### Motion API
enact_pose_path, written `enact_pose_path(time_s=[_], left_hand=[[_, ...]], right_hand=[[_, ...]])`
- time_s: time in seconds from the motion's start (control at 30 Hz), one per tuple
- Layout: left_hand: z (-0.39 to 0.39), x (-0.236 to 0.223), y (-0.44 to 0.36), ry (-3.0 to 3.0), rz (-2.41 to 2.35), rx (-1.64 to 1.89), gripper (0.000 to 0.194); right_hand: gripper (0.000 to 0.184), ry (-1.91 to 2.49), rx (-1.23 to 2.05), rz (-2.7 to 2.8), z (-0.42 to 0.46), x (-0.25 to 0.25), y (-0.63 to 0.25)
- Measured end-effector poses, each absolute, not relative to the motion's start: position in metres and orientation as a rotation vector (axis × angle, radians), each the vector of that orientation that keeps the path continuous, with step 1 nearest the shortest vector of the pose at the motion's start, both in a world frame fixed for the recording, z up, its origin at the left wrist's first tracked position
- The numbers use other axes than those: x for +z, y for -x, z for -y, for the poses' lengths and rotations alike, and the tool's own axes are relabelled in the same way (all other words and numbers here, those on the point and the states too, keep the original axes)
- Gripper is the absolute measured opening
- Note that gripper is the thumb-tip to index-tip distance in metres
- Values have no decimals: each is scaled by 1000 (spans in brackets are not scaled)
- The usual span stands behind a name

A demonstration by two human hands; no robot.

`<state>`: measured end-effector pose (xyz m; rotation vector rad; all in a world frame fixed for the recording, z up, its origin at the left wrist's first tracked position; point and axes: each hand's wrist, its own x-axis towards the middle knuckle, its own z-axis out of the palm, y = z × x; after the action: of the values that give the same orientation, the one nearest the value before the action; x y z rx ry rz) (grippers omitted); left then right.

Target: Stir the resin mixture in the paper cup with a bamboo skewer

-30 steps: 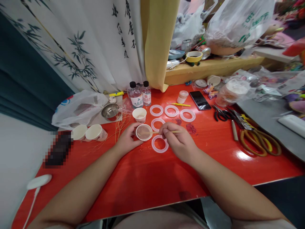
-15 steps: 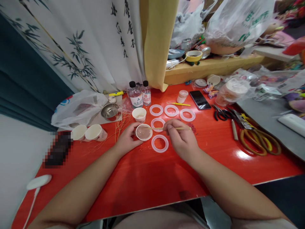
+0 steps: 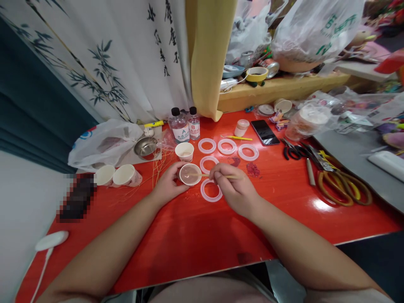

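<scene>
My left hand [image 3: 171, 185] is wrapped round a paper cup [image 3: 190, 174] that holds a pinkish-brown liquid. Between the closed fingers of my right hand [image 3: 234, 186] is a thin wooden stick [image 3: 205, 175], its far tip in the liquid. Under and beside the right hand lie ring molds of translucent pale pink: a near ring mold [image 3: 206, 195], partly covered by the fingers, and another ring mold [image 3: 205, 163] just behind it. Several more sit farther back, among them a ring mold [image 3: 227, 147]. A second paper cup [image 3: 184, 152] stands right behind the held one.
Two bottles marked A [image 3: 180, 128] and B [image 3: 194, 125] stand at the back. A steel bowl [image 3: 145, 147] and paper cups [image 3: 126, 175] are on the left. Rightward lie a phone [image 3: 265, 132], a lidded jar [image 3: 241, 128], yellow tweezers [image 3: 241, 138] and large scissors [image 3: 336, 185].
My right hand has moved a little left and nearer to me with the stick, covering part of the near ring mold. My left hand and the cup have stayed almost still.
</scene>
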<state>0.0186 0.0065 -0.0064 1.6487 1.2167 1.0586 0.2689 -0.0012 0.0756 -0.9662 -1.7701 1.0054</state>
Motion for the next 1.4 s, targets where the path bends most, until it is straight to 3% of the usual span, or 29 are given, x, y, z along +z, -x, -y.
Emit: enact_pose_path(time_s=[1.4], left_hand=[[-7,-9,-18,-1664,-1222,1076,65]], right_hand=[[20,966,1003,1791,4,78,-267]])
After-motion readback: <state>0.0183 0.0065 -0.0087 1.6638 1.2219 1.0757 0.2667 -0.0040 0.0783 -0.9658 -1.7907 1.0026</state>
